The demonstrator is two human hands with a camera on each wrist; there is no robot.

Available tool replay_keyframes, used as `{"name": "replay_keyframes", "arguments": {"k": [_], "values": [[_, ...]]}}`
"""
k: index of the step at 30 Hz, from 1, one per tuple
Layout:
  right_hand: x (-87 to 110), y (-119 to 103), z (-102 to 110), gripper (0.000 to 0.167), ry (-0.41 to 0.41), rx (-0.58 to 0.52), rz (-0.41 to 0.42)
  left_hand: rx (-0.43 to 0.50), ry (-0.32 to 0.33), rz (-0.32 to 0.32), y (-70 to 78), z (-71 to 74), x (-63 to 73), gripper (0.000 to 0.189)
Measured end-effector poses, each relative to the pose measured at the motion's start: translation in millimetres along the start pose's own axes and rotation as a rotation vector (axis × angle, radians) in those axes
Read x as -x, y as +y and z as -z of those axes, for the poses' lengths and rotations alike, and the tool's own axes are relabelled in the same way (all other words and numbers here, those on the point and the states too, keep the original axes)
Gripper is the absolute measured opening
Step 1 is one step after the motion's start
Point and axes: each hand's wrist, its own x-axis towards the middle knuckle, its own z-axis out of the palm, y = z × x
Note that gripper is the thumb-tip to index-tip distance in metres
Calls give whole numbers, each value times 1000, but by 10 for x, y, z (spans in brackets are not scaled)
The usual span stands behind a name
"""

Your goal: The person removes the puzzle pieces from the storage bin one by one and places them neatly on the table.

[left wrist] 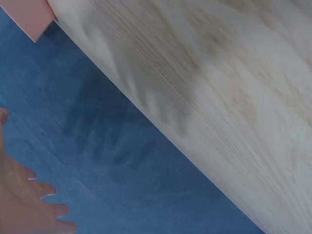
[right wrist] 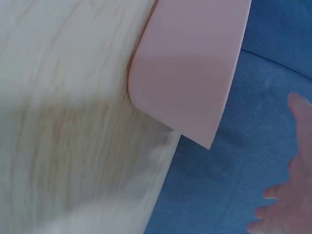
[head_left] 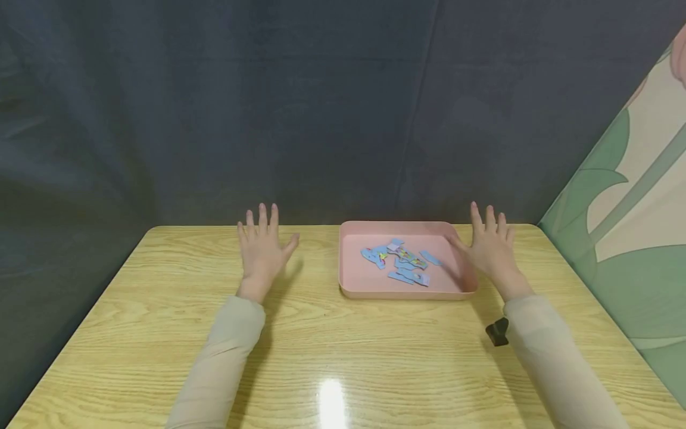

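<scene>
In the head view a pink tray point(head_left: 354, 286) stands at the table's far edge, right of the middle. Several light-blue puzzle-like pieces point(head_left: 404, 276), some with colourful print, lie loose and partly overlapping inside it. My left hand point(head_left: 262, 253) is held over the table to the left of the tray, fingers spread, holding nothing. Just by the tray's right side, my right hand point(head_left: 490, 253) is also spread and holds nothing; its thumb overlaps the tray's right edge in the picture. The wrist views show the left fingers point(left wrist: 41, 189) and the right hand point(right wrist: 292, 195) against the blue cloth.
The wood-grain table point(head_left: 300, 357) reaches back to a dark cloth curtain point(head_left: 321, 119). A wall with green and pink leaf patterns point(head_left: 643, 274) borders the right side. A small black object point(head_left: 498, 332) shows beside the right sleeve.
</scene>
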Motion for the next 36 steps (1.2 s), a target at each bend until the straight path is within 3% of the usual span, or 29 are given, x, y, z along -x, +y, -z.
{"name": "replay_keyframes", "arguments": {"k": [5, 9, 14, 19, 24, 36], "values": [[-24, 76, -16, 86, -74, -163, -18, 52, 26, -67, 132, -39, 5, 77], [-28, 140, -34, 76, -157, -282, -78, 106, 49, -133, 266, -72, 12, 72], [-8, 235, -66, 66, -198, -356, -127, 267, 25, -216, 469, -135, 6, 60], [-5, 301, -80, 57, -234, -483, -141, 489, -68, -240, 676, -191, -2, 49], [11, 308, -71, 49, -272, -586, -168, 635, -180, -245, 858, -209, -10, 47], [-5, 311, -106, 46, -338, -587, -206, 711, -374, -290, 1208, -360, -23, 40]]}}
